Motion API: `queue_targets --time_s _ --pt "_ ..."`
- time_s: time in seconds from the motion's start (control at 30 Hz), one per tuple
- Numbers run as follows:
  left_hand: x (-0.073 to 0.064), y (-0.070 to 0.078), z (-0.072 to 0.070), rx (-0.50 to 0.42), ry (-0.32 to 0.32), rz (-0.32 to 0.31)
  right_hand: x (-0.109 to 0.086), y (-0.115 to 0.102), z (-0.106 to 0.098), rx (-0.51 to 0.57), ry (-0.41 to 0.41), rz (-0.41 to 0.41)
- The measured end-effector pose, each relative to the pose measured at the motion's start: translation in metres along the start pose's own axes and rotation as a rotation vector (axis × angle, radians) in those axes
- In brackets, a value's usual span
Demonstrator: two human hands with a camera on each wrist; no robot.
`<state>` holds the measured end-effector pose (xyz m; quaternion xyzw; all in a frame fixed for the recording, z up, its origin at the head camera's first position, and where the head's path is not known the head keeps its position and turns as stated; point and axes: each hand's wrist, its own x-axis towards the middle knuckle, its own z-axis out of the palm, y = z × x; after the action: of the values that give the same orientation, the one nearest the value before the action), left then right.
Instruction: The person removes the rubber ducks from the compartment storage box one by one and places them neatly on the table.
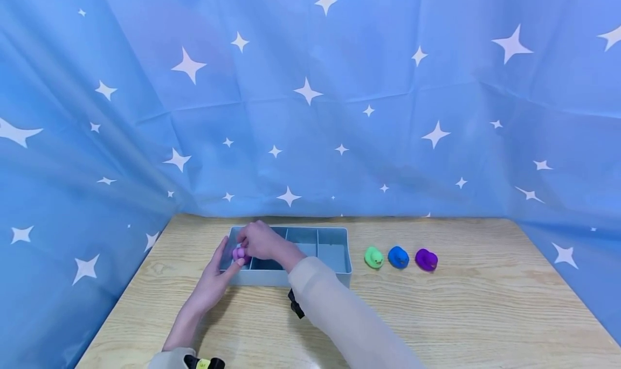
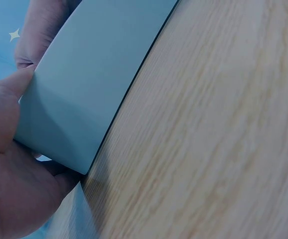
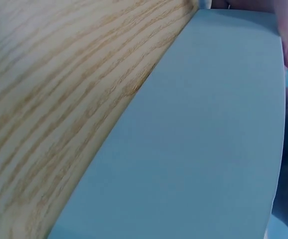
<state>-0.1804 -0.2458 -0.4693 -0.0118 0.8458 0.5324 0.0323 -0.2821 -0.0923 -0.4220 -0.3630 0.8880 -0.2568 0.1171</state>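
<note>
A grey-blue divided box (image 1: 315, 277) stands on the wooden table, its compartments side by side. My left hand (image 1: 212, 283) grips the box's left end, thumb over the front rim and fingers along the end wall; the left wrist view shows this hand (image 2: 9, 149) around the box corner. Reaching across from the right, my right hand (image 1: 262, 241) is inside the leftmost compartment and pinches a pinkish-purple toy duck (image 1: 237, 254). The fingers partly cover that duck. In the right wrist view the box's front wall (image 3: 199, 129) hides most of my right hand.
Right of the box sit a green duck (image 1: 373, 257), a blue duck (image 1: 398, 257) and a purple duck (image 1: 426, 260) in a row on the table (image 1: 461, 310). Behind the table hangs a blue curtain (image 1: 368, 164) with white stars.
</note>
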Motion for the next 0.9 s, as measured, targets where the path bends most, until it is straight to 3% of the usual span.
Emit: queue_targets --time_s 0.27,0.5,0.9 --pt "0.001 -0.001 0.0 -0.014 -0.002 0.001 0.002 0.001 0.004 -0.075 0.013 -0.031" --pt "0.001 -0.001 -0.001 -0.022 -0.001 0.011 0.002 0.0 0.011 -0.063 0.003 -0.038" --pt "0.001 -0.001 -0.003 -0.018 -0.012 0.019 0.004 -0.003 0.01 -0.177 -0.021 -0.092"
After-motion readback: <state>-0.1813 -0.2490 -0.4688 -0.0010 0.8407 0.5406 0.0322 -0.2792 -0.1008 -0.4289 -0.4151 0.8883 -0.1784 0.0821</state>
